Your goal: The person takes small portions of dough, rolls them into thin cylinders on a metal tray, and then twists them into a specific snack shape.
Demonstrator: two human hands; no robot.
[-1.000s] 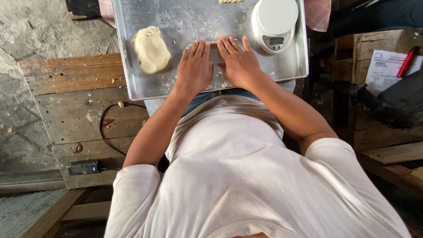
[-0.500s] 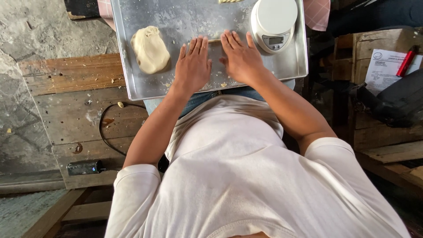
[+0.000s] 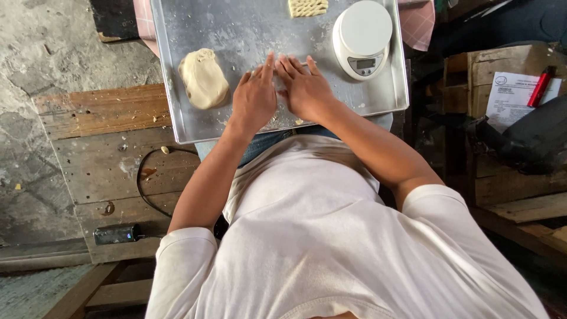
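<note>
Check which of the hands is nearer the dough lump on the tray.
Left. The left hand lies flat just right of the dough lump; the right hand lies beyond it, toward the scale.

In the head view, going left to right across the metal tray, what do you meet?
Lump of dough → left hand → right hand → white kitchen scale, all on the metal tray.

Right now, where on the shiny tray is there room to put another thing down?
The widest bare patch on the tray lies between the dough lump and the twisted dough piece. A narrow strip also runs along the near edge, below the scale. The middle is crowded: left hand and right hand press flat there, side by side.
</note>
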